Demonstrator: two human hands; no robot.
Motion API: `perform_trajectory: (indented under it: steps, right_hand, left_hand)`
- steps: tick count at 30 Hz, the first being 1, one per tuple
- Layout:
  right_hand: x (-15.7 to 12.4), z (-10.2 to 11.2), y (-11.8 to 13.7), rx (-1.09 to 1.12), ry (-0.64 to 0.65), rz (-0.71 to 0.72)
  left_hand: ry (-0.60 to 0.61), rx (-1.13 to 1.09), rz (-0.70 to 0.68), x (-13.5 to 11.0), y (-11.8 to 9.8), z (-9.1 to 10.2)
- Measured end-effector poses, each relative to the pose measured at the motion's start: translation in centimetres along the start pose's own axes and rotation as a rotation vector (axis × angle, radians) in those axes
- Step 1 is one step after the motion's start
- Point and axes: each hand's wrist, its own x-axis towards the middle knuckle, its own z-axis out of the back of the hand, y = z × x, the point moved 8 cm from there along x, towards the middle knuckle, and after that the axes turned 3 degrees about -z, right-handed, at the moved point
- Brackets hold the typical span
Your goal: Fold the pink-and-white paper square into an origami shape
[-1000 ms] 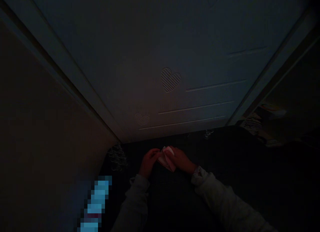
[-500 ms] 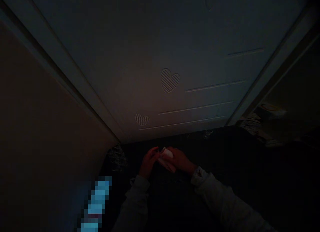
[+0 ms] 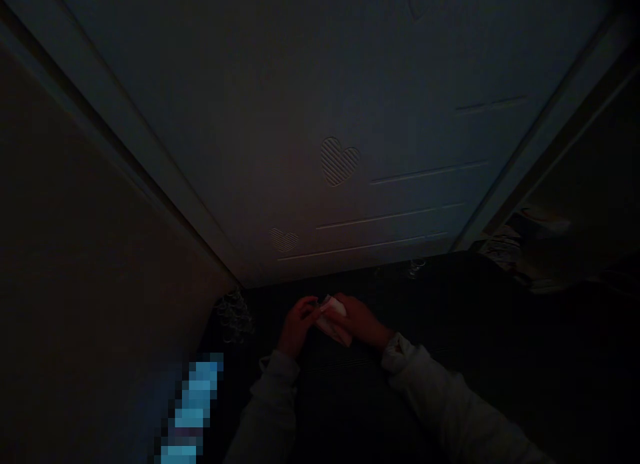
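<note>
In the dim light, my right hand [image 3: 357,319] is closed round a small pale, folded piece that looks like paper [image 3: 333,327]; its exact kind is too dark to make out. A corner of it hangs down below my fingers. My left hand [image 3: 299,323] is at its upper left edge, fingers curled and the tips against it. Whether those fingertips grip the piece or only touch it is hard to see. Both hands are just above a dark surface [image 3: 340,397].
A pale panel [image 3: 240,131] with embossed hearts and lines rises behind the surface. Several clear rings lie in a heap [image 3: 235,317] at the left, and a few more [image 3: 416,269] near the panel. A bright, pixelated blue strip [image 3: 193,404] stands lower left. Blurred items [image 3: 540,221] are at the right.
The light on the hands and panel has become dimmer. My left fingertips have shifted slightly at the edge of the pale piece; my right hand has hardly moved.
</note>
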Motion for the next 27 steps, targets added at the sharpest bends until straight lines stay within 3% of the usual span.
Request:
perform_trajectory:
  steps: [9,20,27]
  right_hand:
    - [-0.05,-0.10,0.37,-0.031,0.030,0.026]
    - [-0.01,-0.03,0.20,0.002,0.022,0.007]
    - [-0.11,0.46,1.02,0.073,-0.005,0.035]
  left_hand:
    - [-0.041,0.002,0.008,0.23,0.44,0.41]
    - [0.038,-0.045,-0.010,0.05,0.24,-0.23]
    - [0.002,0.003,0.000,0.05,0.05,0.12]
